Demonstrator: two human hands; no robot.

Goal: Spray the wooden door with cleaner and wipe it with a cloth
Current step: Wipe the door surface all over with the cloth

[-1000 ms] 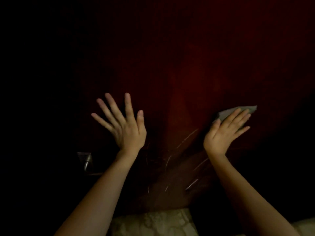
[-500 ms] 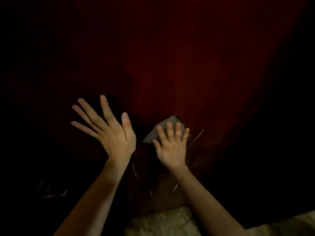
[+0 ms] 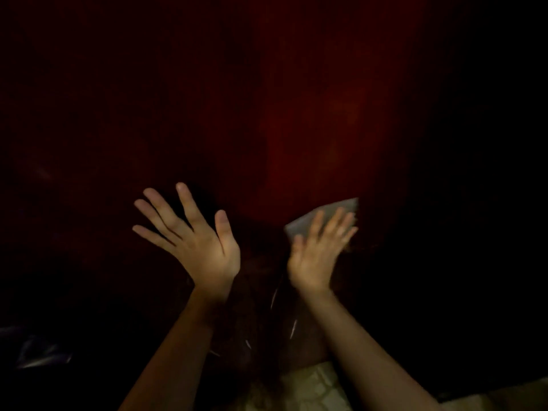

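A dark reddish wooden door (image 3: 320, 120) fills the view in dim light. My right hand (image 3: 318, 250) presses a small grey cloth (image 3: 323, 216) flat against the door's lower part, fingers straight and blurred by motion. My left hand (image 3: 192, 235) lies flat on the door to the left, fingers spread and holding nothing. Pale scratch lines (image 3: 277, 295) show on the wood below my right wrist. No spray bottle is in view.
A pale patterned floor (image 3: 314, 387) shows below the door's bottom edge. A faint glinting object (image 3: 41, 354) sits low at the left in deep shadow. Everything to the far left and right is black.
My right hand swept the cloth left toward the middle of the door, then back to the right. My left hand stayed flat on the door.
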